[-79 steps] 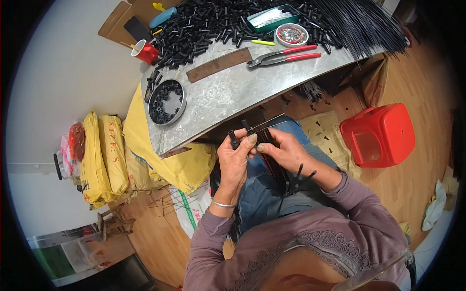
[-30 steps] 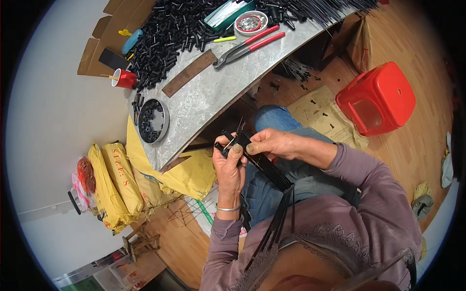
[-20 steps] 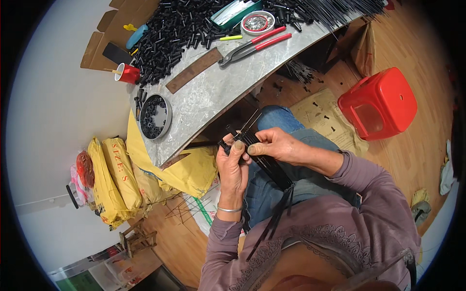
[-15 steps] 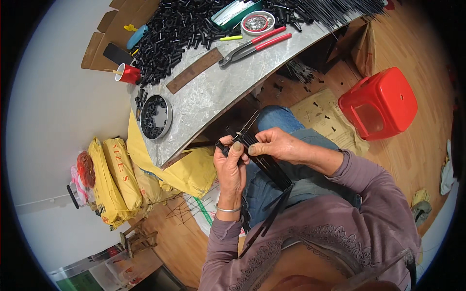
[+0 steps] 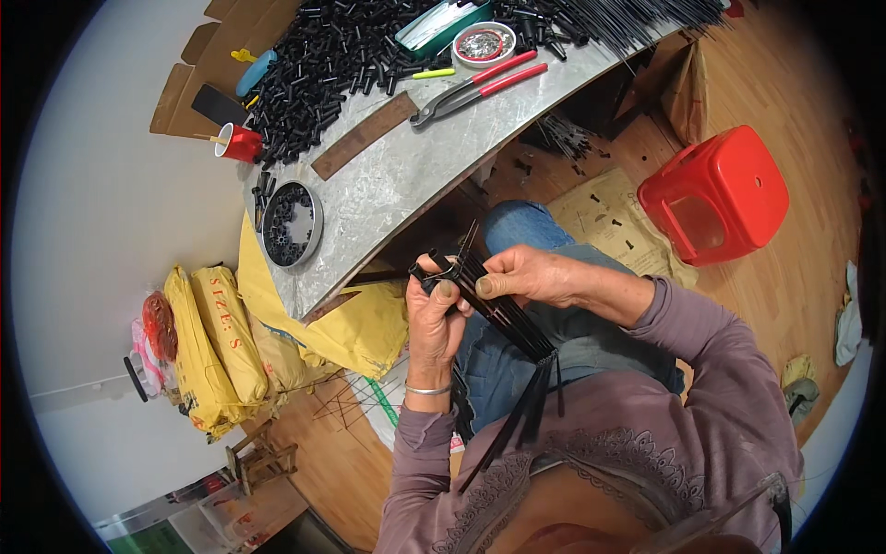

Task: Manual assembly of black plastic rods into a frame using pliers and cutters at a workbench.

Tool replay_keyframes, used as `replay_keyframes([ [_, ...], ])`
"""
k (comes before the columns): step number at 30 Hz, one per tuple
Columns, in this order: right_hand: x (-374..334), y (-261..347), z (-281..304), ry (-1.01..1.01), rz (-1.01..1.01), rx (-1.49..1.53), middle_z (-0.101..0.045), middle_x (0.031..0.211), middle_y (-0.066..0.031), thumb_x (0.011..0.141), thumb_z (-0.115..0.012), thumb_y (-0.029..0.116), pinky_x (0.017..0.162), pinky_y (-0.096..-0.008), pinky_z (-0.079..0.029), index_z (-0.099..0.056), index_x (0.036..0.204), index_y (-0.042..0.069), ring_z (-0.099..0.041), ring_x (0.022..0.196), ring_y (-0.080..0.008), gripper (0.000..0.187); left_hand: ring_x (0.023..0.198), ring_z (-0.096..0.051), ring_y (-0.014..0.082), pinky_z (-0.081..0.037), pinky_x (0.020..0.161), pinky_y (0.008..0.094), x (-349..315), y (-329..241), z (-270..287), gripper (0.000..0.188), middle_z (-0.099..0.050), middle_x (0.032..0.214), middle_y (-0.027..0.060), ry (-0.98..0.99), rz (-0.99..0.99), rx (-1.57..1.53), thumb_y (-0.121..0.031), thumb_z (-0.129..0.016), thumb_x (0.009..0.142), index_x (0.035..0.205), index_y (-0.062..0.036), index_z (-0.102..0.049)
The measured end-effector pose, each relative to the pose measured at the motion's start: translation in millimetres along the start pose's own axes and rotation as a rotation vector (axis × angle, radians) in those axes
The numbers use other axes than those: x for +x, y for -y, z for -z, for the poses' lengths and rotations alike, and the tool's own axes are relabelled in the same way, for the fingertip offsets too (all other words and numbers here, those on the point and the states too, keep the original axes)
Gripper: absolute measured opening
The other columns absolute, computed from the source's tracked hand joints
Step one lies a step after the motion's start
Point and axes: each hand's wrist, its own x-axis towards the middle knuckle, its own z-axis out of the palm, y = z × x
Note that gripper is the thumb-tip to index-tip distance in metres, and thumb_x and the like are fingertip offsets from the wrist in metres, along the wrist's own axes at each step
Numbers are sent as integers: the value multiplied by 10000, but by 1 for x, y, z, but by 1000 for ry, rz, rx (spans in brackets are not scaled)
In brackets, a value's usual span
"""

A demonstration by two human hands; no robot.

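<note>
Over my lap, my left hand (image 5: 432, 319) is closed, thumb pressed on a black tubular plastic piece (image 5: 417, 271) at the upper end of a bundle of thin black ribs (image 5: 519, 334), which looks like an umbrella frame. My right hand (image 5: 528, 279) pinches the ribs near that same end, its thumb close to the left one. A thin wire (image 5: 472, 235) sticks up between the hands. The ribs run down to a joint near my waist, where loose dark strips (image 5: 503, 429) fan out toward my chest. Fingers hide the exact grip.
On the metal table (image 5: 369, 198) lie red-handled pincers (image 5: 480, 88), a rusty metal strip (image 5: 365, 136), heaped black plastic parts (image 5: 314, 88), a round tin (image 5: 318, 226) of small black parts and a red cup (image 5: 242, 143). A red stool (image 5: 715, 194) stands right; yellow sacks (image 5: 198, 346) lie left.
Both hands keep hold of the ribs. The left thumb has shifted slightly down, showing more of the plastic piece. The bundle has turned a little, and its loose strips have spread apart.
</note>
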Motion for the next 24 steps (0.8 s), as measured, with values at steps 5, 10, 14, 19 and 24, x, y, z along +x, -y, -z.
replay_keyframes([
  [5, -1, -7, -5, -37, 106, -88, -588, 729, 33, 865, -678, 363, 522, -206, -387, -638, 860, 48, -492, 615, -44, 317, 620, -530, 92, -396, 525, 210, -3, 3, -7, 258, -595, 817, 19, -32, -59, -26, -156, -710, 837, 1026, -90, -546],
  [10, -1, -12, -11, -141, 201, -172, -577, 721, 34, 901, -635, 307, 537, -217, -398, -621, 842, 30, -494, 638, -47, 284, 634, -523, 90, -400, 536, 207, -2, 6, 1, 259, -602, 871, 19, -22, -89, 18, -138, -681, 859, 1081, -103, -553],
  [14, -3, -11, -17, -198, 213, -242, -578, 729, 35, 909, -625, 301, 542, -219, -399, -625, 859, 29, -494, 639, -45, 276, 648, -520, 89, -401, 539, 208, -3, 10, 1, 257, -615, 917, 26, -34, -104, -22, -127, -658, 876, 1108, -129, -547],
  [19, 2, -10, -11, -112, 159, -100, -584, 757, 30, 924, -606, 275, 580, -218, -412, -629, 881, 24, -499, 674, -52, 255, 618, -510, 86, -387, 544, 202, -6, 4, -11, 223, -589, 821, 9, -88, -97, 25, -134, -689, 854, 1022, -81, -552],
  [24, -3, 2, -16, -80, 380, -140, -609, 891, -7, 918, -614, 190, 711, -223, -469, -572, 998, 7, -561, 813, -67, 203, 606, -470, 48, -350, 531, 197, -3, 0, -13, 171, -539, 738, -22, -120, -156, 194, -71, -672, 844, 967, -78, -553],
])
